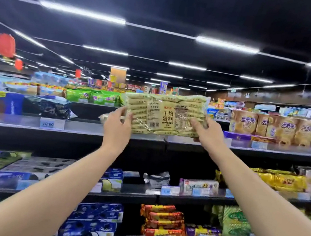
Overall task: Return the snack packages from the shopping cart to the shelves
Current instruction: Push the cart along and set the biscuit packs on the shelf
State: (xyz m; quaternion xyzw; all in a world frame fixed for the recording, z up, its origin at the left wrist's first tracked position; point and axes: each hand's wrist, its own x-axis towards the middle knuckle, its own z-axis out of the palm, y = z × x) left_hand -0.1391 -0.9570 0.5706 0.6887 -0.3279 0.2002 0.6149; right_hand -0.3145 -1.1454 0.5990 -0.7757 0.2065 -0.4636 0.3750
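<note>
My left hand [118, 124] and right hand [208, 133] grip the cake pack [163, 113]; I'd keep it level, sliding it onto the top shelf [87, 129].

The cake packet [163, 114] is clear, glossy plastic film with a paper-like printed label. The shelf [87, 130] edge looks like smooth, dark metal with shiny plastic price strips. The tan boxes [271, 127] look like glossy cardboard.

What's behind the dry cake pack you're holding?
Green snack bags show left behind the clear pack of pale yellow dry cakes; the black shelf directly behind is covered.
</note>
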